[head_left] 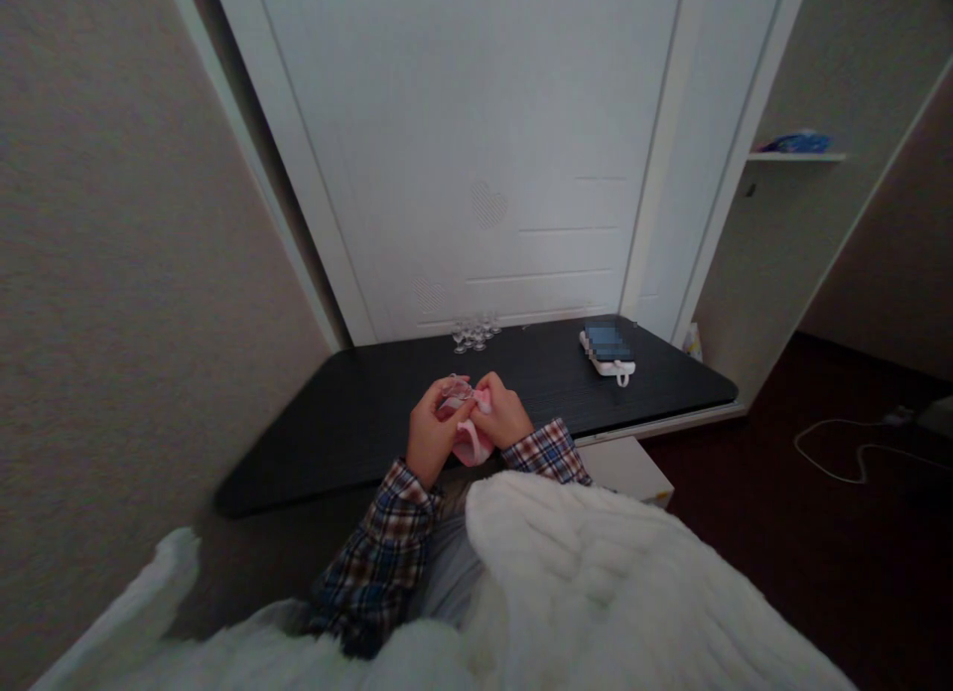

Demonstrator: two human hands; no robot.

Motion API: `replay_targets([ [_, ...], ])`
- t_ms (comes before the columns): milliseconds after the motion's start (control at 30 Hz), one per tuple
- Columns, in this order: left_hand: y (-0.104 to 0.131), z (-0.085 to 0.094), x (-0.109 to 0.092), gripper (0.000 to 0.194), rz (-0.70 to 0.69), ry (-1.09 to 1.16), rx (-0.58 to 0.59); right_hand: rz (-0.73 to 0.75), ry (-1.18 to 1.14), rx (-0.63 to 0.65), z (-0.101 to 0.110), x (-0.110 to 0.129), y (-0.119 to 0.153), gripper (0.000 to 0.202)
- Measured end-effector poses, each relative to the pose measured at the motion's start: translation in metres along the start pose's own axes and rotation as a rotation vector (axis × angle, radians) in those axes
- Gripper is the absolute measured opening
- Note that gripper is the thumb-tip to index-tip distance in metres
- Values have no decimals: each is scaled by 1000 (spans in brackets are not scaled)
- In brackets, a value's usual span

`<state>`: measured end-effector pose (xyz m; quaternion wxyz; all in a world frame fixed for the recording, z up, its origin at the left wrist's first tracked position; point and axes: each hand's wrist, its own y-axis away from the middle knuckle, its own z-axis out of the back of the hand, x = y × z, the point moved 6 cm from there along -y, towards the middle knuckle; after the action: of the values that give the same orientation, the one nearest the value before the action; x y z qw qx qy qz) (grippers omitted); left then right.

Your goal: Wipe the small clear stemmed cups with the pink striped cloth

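Observation:
Just over the near edge of the black table, my left hand (pixel 430 433) is closed around a small clear glass (pixel 456 388). My right hand (pixel 507 415) pinches a pink cloth (pixel 473 445) against that glass. Part of the cloth hangs down between the two hands, and its folds hide the lower part of the glass. Further back, near the white panel, several small clear stemmed glasses (pixel 475 334) stand in a cluster.
On the right of the black table (pixel 357 403) lies a dark-screened phone (pixel 609 342) on a white object with a loop (pixel 612 367). A white panel (pixel 476 125) rises behind. A white box (pixel 625 468) sits below the front edge. A cable (pixel 826 478) lies on the floor.

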<state>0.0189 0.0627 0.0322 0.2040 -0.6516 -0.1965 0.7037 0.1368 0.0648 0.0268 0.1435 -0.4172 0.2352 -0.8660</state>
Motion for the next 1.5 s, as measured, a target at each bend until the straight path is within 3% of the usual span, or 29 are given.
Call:
replay_targets([
  [267,2,2,-9,25,-9,63,-2,-9,-41,9,1,2,1,21],
  [467,2,10,-10,22,0,68,-106,98,-54,54,0,12,4,16],
  [733,3,18,-2,21,32,131,-224,125,3,76,3,22,8,20],
  [1167,4,11,-11,17,1,123,-170,17,-67,-49,15,16,8,27],
  [1500,3,22,-8,24,0,148,-274,-22,-72,-177,22,4,4,22],
])
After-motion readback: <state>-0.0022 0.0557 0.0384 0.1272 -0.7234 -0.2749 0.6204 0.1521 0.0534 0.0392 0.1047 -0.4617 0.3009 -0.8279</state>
